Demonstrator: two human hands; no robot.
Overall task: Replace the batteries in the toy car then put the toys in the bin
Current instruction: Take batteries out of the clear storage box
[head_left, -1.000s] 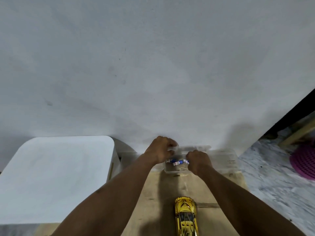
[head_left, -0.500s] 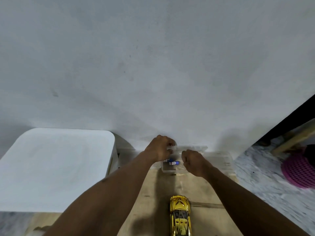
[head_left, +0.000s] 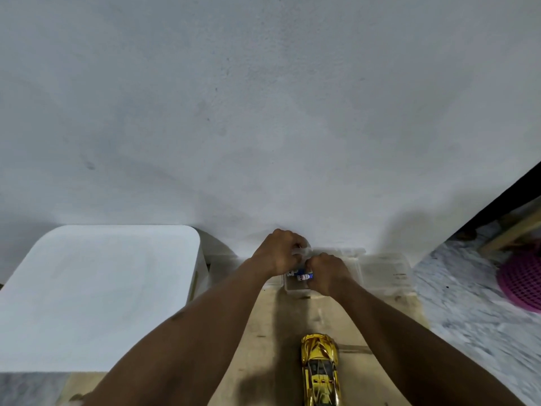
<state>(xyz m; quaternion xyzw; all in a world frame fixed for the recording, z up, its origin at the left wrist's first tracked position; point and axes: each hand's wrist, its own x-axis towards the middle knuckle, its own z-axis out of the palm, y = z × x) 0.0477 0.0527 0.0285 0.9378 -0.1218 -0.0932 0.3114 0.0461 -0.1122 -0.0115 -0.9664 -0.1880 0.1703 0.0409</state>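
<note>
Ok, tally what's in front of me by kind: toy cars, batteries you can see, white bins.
Toy cars: 1
Batteries in view: 2
White bins: 1
Total: 4

Gold car, blue-and-white batteries, pale surroundings

The toy car (head_left: 320,370) at the surface's near edge is shiny metallic gold with dark windows. The batteries (head_left: 304,276) at the far edge are blue and white, in a clear, colourless container (head_left: 355,268). The surface (head_left: 316,315) is tan bare wood with dark stains. Beyond its left edge the bin (head_left: 96,288) is plain white; the wall (head_left: 263,112) is plain grey-white, the floor (head_left: 468,303) is marbled grey and white, and the basket (head_left: 524,279) is magenta mesh.
</note>
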